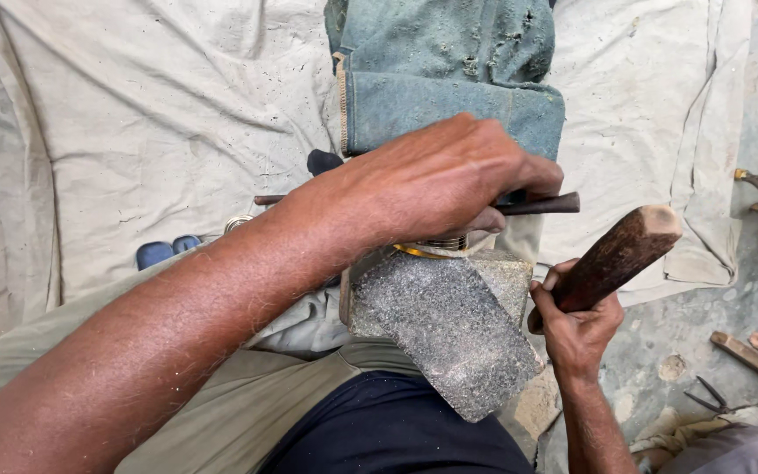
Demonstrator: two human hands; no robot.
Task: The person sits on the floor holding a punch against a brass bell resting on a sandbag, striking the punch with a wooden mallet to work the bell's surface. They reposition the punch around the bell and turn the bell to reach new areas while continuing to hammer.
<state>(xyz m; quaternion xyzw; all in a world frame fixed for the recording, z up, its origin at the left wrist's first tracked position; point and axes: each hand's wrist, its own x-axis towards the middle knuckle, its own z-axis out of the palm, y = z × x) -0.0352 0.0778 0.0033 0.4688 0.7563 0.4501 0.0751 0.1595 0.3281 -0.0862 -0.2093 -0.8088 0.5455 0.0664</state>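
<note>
At frame centre, the left hand (436,180) fingers pinch a thin dark metal rod (541,204) over a brass ring (423,252) on the grey stone block (449,325). The right hand (576,325) fingers clench a brown wooden mallet handle (620,254). Striking seems underway; it calls for a steady rod.

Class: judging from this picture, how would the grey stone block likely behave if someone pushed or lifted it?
The grey stone block looks dense and thick, so probably heavy. Its speckled, rough face suggests it would not slip easily. Flat sides and square corners mean it would likely slide or tip, not roll.

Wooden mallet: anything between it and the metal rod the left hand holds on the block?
Nothing visible. The right hand holds the wooden mallet just right of the metal rod, open gap between them. The left hand covers the rod's middle over the stone block.
</note>
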